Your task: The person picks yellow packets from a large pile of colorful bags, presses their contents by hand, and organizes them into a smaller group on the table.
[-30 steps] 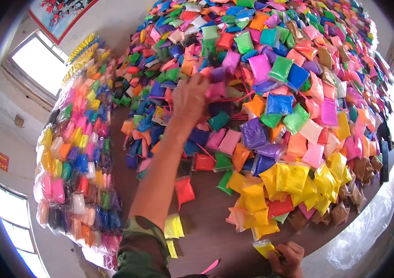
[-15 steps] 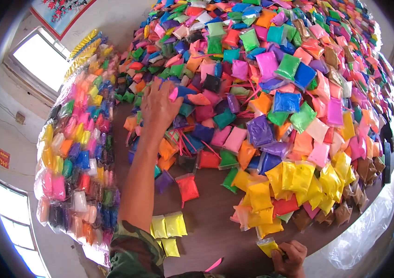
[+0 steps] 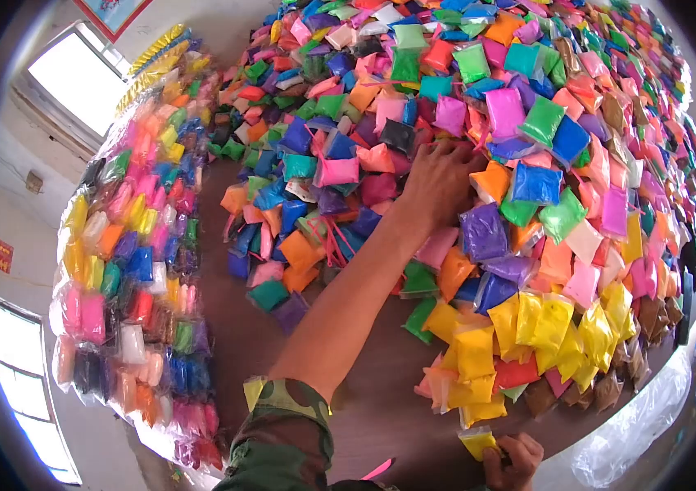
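A huge heap of small coloured packets [image 3: 479,123] covers a brown table [image 3: 364,393]. My left hand [image 3: 440,182] reaches far out over the heap, palm down on pink and purple packets, fingers bent among them; whether it grips one is hidden. The camouflage sleeve [image 3: 282,434] is pushed up at the elbow. My right hand [image 3: 510,460] sits at the table's near edge, closed on a yellow packet [image 3: 479,443]. A cluster of yellow packets [image 3: 528,335] lies just beyond it.
A big clear sack of packed colour packets [image 3: 131,245] stands at the left against the wall. Clear plastic sheeting [image 3: 634,417] hangs off the table's right edge. Windows [image 3: 70,90] are at the left. Bare brown tabletop shows between my arms.
My left hand has swung from the heap's left side to the right, onto packets nearer the middle. The right hand keeps its yellow packet at the table edge.
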Tool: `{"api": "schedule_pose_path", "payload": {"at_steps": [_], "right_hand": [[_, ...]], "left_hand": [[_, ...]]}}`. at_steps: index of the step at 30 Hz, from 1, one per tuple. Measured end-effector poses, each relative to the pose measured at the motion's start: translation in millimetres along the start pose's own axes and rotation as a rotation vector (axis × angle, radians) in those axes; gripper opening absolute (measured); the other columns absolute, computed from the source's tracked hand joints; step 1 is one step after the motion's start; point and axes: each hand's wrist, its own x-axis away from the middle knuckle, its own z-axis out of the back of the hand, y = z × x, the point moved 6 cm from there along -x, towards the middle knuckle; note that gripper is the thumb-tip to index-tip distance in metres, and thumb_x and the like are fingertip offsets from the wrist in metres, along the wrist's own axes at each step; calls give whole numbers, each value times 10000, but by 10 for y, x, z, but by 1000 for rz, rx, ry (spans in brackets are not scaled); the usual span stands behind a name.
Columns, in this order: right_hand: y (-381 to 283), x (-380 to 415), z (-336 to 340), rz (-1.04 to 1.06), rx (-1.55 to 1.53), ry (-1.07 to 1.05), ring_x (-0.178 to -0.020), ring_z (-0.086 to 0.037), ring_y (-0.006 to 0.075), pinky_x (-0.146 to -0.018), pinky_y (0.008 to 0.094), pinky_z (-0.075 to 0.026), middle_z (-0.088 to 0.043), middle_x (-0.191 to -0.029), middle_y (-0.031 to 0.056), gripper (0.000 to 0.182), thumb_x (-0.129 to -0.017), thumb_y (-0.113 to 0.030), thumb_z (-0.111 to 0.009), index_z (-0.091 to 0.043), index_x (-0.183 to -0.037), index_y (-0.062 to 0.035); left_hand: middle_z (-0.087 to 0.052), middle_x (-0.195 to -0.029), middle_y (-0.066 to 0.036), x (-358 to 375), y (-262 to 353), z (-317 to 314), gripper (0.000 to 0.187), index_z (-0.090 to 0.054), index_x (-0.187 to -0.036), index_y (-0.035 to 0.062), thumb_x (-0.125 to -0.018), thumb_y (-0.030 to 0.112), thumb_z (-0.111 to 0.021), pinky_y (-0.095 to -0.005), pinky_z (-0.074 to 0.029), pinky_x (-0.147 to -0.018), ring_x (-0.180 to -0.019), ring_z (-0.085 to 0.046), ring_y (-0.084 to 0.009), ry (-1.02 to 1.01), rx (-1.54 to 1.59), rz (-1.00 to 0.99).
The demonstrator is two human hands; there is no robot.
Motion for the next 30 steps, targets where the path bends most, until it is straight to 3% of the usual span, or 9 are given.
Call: {"api": "schedule_pose_path", "payload": {"at_steps": [3, 6, 8, 13, 16, 19, 24, 27, 30], "right_hand": [[-28, -33, -1, 15, -14, 26, -580, -565, 310, -546, 398, -471, -592, -724, 136, 126, -858, 3, -748, -697, -973, 5], [2, -6, 6, 36, -42, 39, -574, -560, 302, -537, 393, -463, -575, -709, 130, 130, -852, 1, -758, -702, -969, 4], [1, -1, 17, 26, -58, 48, -571, -558, 297, -532, 391, -458, -570, -705, 128, 130, -849, 2, -762, -705, -965, 3], [13, 9, 12, 30, -58, 56, -562, -545, 287, -525, 387, -447, -560, -699, 120, 122, -846, -1, -765, -705, -952, -4], [-44, -33, 36, 21, -70, 58, -559, -540, 286, -522, 389, -442, -556, -697, 121, 117, -845, -6, -766, -704, -945, -10], [-77, -54, 52, 6, -70, 44, -561, -542, 287, -522, 391, -441, -556, -697, 125, 114, -843, -5, -760, -702, -940, -14], [-99, -65, 53, 7, -59, 39, -568, -541, 283, -526, 389, -441, -551, -697, 121, 108, -839, 15, -740, -694, -934, -8], [-47, -32, 28, 38, -88, 62, -567, -534, 279, -527, 386, -439, -549, -697, 119, 102, -841, 18, -740, -690, -927, -5], [-25, -9, 17, 4, -85, 48, -565, -529, 274, -526, 382, -436, -547, -694, 117, 102, -843, 18, -743, -688, -926, -4]], "left_hand": [[-645, -1372, -103, -52, -22, -110, 441, -764, -1163, 155, -739, 272, -802, -506, -475, -1074, -1333, -560, -322, -3, -32, -25], [-715, -1216, -117, -33, -63, -154, 429, -765, -1149, 148, -741, 279, -789, -488, -509, -1026, -1218, -638, -327, 210, -81, -92], [-742, -1116, -127, -72, -96, 14, 410, -772, -1114, 130, -736, 288, -793, -482, -539, -958, -1106, -682, -339, 148, -41, -51], [-762, -950, -162, 133, -501, 382, 251, -791, -930, 89, -806, 307, -812, -495, -566, -797, -871, -721, -379, 350, 34, 74], [-737, -828, -181, 180, -747, 664, 271, -780, -923, 43, -851, 301, -820, -476, -551, -743, -784, -711, -390, 280, 30, 340], [-734, -839, -206, 291, -944, 902, 324, -759, -950, 18, -851, 323, -806, -484, -550, -721, -806, -727, -395, 281, 275, 409], [-736, -788, -139, 574, -1280, 1026, 375, -772, -963, -5, -917, 367, -783, -357, -520, -688, -736, -693, -164, 157, 463, 625], [-745, -843, -150, 730, -1381, 1064, 350, -769, -971, -5, -909, 339, -776, -378, -542, -718, -769, -718, -234, 170, 493, 656], [-754, -972, -163, 770, -1443, 1061, 320, -771, -1033, 7, -890, 294, -772, -416, -555, -817, -906, -725, -323, 251, 252, 492]]}}
